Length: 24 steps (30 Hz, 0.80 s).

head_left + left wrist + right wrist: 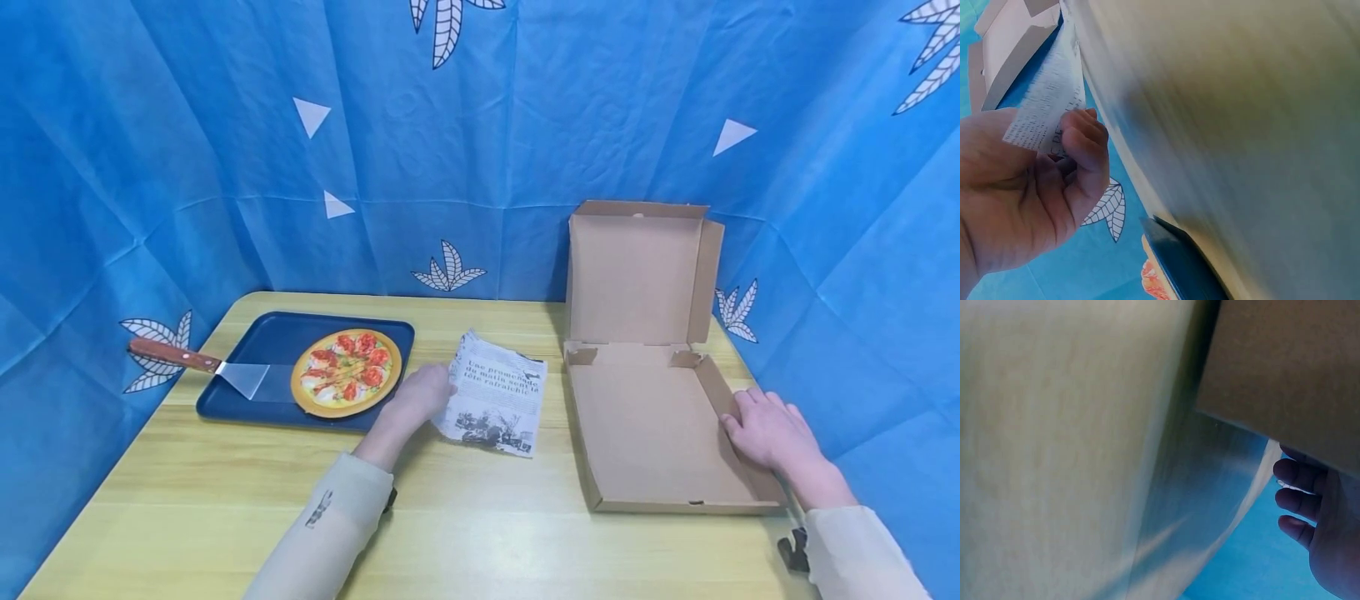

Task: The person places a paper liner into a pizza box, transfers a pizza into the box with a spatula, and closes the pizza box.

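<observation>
My left hand [424, 395] pinches the left edge of a printed sheet of paper [498, 400], newspaper-like in look. In the left wrist view the sheet [1044, 94] passes between the thumb side and the curled fingers [1085, 140]. On the right stands a cardboard pizza box [652, 442], its lid [633, 279] raised upright at the back. My right hand [776, 433] grips the box's right side wall, thumb on the inner side. From below, the right wrist view catches its fingers [1300, 503] beside the cardboard [1285, 375].
At the left, a dark blue tray [270, 333] carries a pizza [348, 372] and a pizza server [180, 356] with a wooden handle, which sticks out past the tray's left rim. Blue patterned cloth [510, 125] hangs behind and beside the wooden table [480, 533].
</observation>
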Available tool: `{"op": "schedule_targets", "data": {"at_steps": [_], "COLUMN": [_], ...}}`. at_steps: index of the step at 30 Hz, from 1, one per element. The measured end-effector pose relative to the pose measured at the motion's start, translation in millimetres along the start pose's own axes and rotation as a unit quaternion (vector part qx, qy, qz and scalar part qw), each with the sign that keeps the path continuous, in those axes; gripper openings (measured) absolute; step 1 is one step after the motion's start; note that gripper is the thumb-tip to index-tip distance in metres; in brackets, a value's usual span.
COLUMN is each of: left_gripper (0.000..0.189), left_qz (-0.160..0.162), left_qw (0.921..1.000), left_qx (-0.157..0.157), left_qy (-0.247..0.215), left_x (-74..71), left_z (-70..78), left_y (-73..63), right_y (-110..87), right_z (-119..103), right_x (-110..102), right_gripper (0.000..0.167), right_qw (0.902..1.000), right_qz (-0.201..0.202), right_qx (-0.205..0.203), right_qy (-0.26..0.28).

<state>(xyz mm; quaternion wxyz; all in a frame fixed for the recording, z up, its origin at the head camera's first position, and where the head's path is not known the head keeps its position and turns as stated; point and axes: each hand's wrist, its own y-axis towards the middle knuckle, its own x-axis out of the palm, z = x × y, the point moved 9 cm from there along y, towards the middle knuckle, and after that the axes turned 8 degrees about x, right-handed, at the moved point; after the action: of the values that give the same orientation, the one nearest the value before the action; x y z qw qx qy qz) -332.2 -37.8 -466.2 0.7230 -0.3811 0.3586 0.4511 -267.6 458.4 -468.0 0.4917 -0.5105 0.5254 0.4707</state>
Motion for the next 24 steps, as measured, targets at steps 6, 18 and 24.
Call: {"op": "schedule_targets", "data": {"at_steps": [6,18,24], "left_gripper": [0.029,0.043,0.041], "left_qz": [0.022,0.078,0.102], "left_qw": [0.9995,0.9960,0.9934], "left_qx": [0.020,0.041,0.054], "left_qy": [0.009,0.008,0.002], "left_x": [-5.0,-17.7,-26.1], "left_z": [4.1,13.9,19.4], "left_y": [-1.8,-4.4,-8.6], "right_y": [0.9,0.0,-1.7], "right_z": [0.1,0.5,-1.4], "right_x": [0.3,0.3,-1.5], "right_gripper": [0.037,0.036,0.036], "right_qw": [1.0000,1.0000,1.0000], "right_qz": [0.004,0.004,0.003], "right_qx": [-0.003,-0.001,0.002], "right_qy": [0.002,0.004,0.004]}}
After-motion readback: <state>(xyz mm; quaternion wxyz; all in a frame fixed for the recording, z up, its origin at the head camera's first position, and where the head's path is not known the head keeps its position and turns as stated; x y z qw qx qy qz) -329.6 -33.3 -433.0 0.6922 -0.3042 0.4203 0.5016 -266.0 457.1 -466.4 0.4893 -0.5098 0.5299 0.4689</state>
